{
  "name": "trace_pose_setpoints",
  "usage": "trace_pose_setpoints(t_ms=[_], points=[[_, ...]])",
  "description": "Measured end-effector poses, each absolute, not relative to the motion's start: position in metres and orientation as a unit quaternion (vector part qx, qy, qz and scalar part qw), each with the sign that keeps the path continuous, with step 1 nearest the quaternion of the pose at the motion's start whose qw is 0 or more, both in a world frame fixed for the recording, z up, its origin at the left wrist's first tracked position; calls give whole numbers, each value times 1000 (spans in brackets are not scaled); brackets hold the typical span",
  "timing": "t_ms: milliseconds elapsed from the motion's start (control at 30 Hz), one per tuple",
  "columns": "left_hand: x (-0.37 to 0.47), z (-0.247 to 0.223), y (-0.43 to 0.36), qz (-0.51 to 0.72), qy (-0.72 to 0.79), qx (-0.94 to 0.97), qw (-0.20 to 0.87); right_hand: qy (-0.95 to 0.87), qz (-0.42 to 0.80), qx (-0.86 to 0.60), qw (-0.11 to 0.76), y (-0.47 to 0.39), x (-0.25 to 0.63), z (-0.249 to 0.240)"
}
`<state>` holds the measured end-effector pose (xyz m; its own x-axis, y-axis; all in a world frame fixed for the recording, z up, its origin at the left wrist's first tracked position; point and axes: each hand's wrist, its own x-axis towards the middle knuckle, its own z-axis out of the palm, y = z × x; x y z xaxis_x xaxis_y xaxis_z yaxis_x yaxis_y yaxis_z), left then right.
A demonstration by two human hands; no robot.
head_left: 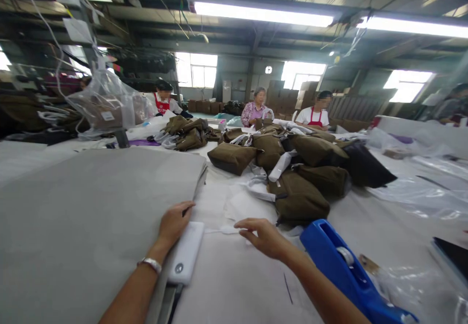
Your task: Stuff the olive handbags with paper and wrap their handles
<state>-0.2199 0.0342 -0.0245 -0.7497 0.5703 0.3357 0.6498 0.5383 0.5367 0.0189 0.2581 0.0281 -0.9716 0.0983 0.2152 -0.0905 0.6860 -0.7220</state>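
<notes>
My left hand (pixel 175 224) is closed at the right edge of a large grey sheet stack (pixel 98 187), a small dark thing (pixel 187 210) showing at its fingertips. What this dark thing is, I cannot make out. Just under that hand lies a white power bank-like device (pixel 187 256) with a round mark and a cable at its near end. My right hand (pixel 263 238) hovers low over the table, fingers and thumb apart. Its fingertips are close to a thin white strip (pixel 227 230); contact is unclear. Beyond it, olive-brown bags (pixel 300 197) with white-wrapped straps are heaped.
A blue tape dispenser (pixel 351 270) stands right of my right forearm. Clear plastic bags (pixel 413 285) spread along the right side. Another plastic bag (pixel 106 102) hangs at the left. Several people sit across the table, one in a floral top (pixel 252 112).
</notes>
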Motion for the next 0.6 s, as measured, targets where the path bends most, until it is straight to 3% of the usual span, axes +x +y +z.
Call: trace_pose_setpoints(t_ms=[267, 467, 600], points=[[-222, -29, 34, -303, -885, -350, 49, -886, 425, -1, 184, 284, -98, 19], [-231, -61, 21, -282, -899, -326, 81, -866, 433, 20, 247, 315, -183, 43], [-236, -72, 11, -291, -868, -390, 97, -871, 425, 23, 246, 337, -233, 63]])
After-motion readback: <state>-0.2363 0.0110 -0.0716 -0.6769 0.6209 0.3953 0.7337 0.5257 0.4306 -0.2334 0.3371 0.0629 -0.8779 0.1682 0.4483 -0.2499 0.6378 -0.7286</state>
